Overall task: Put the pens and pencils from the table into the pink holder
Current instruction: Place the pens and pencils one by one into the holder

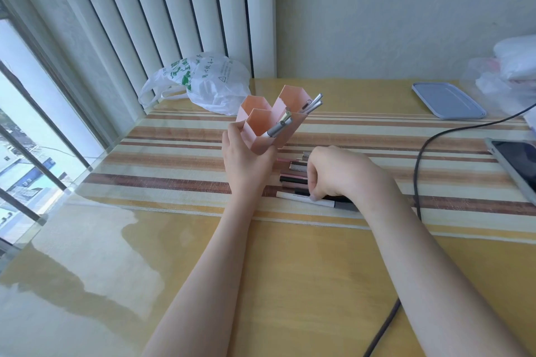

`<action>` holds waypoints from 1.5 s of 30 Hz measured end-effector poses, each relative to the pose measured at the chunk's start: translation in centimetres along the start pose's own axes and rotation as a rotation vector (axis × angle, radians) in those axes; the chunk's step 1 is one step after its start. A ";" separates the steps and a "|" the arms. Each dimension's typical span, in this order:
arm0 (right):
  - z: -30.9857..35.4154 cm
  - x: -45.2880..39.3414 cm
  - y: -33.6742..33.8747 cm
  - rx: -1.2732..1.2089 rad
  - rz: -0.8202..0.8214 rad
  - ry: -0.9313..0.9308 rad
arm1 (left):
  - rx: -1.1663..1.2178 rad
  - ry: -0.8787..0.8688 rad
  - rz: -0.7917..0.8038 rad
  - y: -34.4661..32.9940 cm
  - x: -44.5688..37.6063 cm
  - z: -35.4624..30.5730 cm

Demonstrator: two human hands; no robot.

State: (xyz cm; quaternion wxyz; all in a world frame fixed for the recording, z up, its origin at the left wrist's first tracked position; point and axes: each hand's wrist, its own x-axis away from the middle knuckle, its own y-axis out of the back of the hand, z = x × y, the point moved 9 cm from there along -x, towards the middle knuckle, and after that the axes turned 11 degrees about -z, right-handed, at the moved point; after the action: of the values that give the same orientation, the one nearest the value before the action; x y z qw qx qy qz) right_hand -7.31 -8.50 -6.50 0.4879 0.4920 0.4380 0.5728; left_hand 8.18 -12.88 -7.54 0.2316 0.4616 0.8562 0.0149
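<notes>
I see the left hand [246, 159] wrapped around the lower part of the pink holder [269, 122], lifting it clear of the tabletop [290, 269] and tipping it toward the right; the holder has several hexagonal compartments, and silver-capped pens [311, 104] stick out of the far right one, while another white-and-silver pen [278, 127] leans out of a nearer compartment.

The right hand [339, 174] is curled knuckles-up over a row of pens and pencils [295, 174] lying side by side on the striped runner [174, 151], just below and to the right of the holder; its fingertips press down at the near end of the row, touching a long white pen [304, 199] with a grey cap; I cannot tell whether the fingers have actually closed on a pen or only rest on them.

A white plastic bag [208, 81] with green print sits at the far left edge by the radiator; a blue-grey lid [448, 100] lies far right; a dark cable [417, 171] runs down the right side, near a tablet [516, 165] at the edge.
</notes>
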 end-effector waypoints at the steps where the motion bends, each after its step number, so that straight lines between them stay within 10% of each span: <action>1: 0.1 0.1 0.0 0.013 -0.006 0.005 | -0.001 -0.003 0.000 0.0 0.0 0.0; 10: 0.6 2.2 -0.6 -0.035 -0.140 0.066 | -0.027 -0.085 0.064 -0.5 0.7 -1.0; 20: -3.1 5.9 -0.8 -0.851 -0.370 0.028 | 0.060 -0.089 0.094 1.7 3.1 -2.5; 32: -1.9 6.8 1.5 -1.201 -0.506 0.169 | -0.007 -0.218 -0.010 4.4 4.0 -2.1; 45: -4.1 9.7 4.1 -1.362 -1.098 0.127 | -0.022 -0.373 0.026 2.9 5.1 -3.2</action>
State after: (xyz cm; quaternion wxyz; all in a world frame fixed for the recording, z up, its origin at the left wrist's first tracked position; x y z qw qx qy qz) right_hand -12.29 0.48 -1.69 0.8571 -0.2194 0.2021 0.4201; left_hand 6.76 -6.51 -5.95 0.3911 0.4648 0.7922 -0.0583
